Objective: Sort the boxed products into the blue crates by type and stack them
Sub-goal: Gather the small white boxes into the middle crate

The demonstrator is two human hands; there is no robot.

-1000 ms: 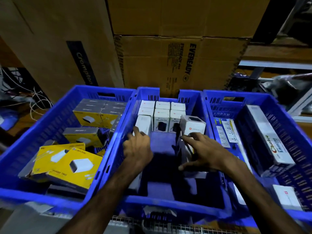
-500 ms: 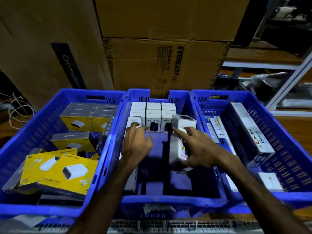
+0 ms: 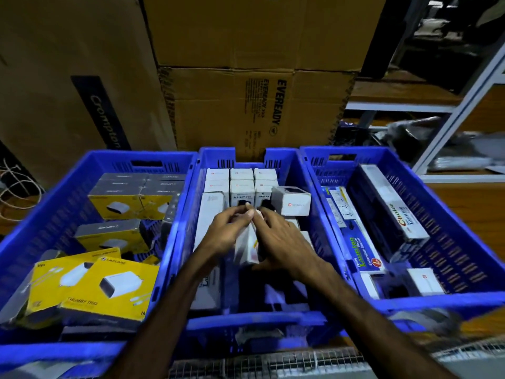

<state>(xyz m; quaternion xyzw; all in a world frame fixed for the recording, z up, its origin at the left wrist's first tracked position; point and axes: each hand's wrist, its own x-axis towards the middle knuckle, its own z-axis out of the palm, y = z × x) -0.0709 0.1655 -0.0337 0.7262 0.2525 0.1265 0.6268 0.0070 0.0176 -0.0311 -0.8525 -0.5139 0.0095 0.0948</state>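
Three blue crates stand side by side in front of stacked cardboard cartons (image 3: 246, 110). The left crate (image 3: 54, 214), at 9 o'clock from the hands, contains yellow-and-grey boxes (image 3: 109, 285): a tidy block at its far end, one box alone at mid-length, and several flat yellow ones lying tilted and overlapping at its near end. The middle crate (image 3: 254, 320) holds rows of small white boxes (image 3: 241, 184) standing upright against its far wall, at 12 o'clock from the hands. A taller white box (image 3: 209, 214) stands against the left wall of this crate. The left hand (image 3: 226, 231) and the right hand (image 3: 281, 242) meet over the centre of the middle crate, and both grip one white box (image 3: 247, 248), which is tilted between them; its face is blurred. The left fingers (image 3: 240, 214) curl over the top edge of this box, and the right fingers (image 3: 263, 218) close around its right side, with the thumb below. One more white box (image 3: 292, 201) lies tilted on top of the rows, at 1 o'clock from the hands. The right crate (image 3: 464, 242), at 3 o'clock, contains long boxes (image 3: 393, 203) laid lengthwise and a small white box (image 3: 422, 280) near its front wall. Metal shelving (image 3: 464, 105) stands at 2 o'clock.
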